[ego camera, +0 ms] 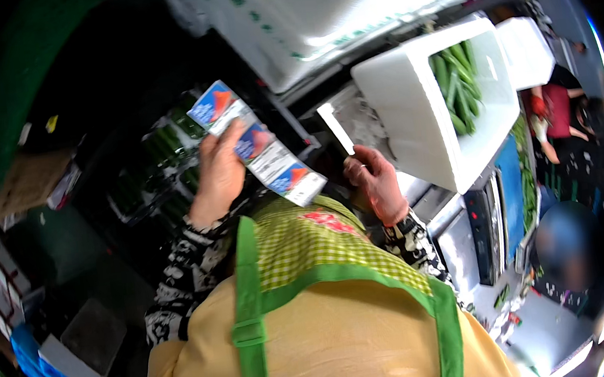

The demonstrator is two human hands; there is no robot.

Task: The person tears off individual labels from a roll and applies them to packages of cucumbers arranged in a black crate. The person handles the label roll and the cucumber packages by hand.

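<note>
In the head view, my left hand [220, 170] grips a strip of printed labels [270, 153] near its upper end, with the thumb on top. The strip hangs down to the right over my checked apron [292, 245]. My right hand [377, 183] is to the right of the strip, apart from it, with the fingers curled; whether something small is between them cannot be told. Packs of green vegetables [166, 145] in clear wrapping lie in the dark beyond my left hand. Right of my right hand stands a white foam box [409, 103] holding long green vegetables [458, 84].
A large white foam box [282, 17] is at the top. Metal equipment [457, 249] and a blue board [511, 187] stand at the right. A person in a red top [555, 109] works beyond. A cardboard box [22, 184] and blue plastic [30, 353] are at the left.
</note>
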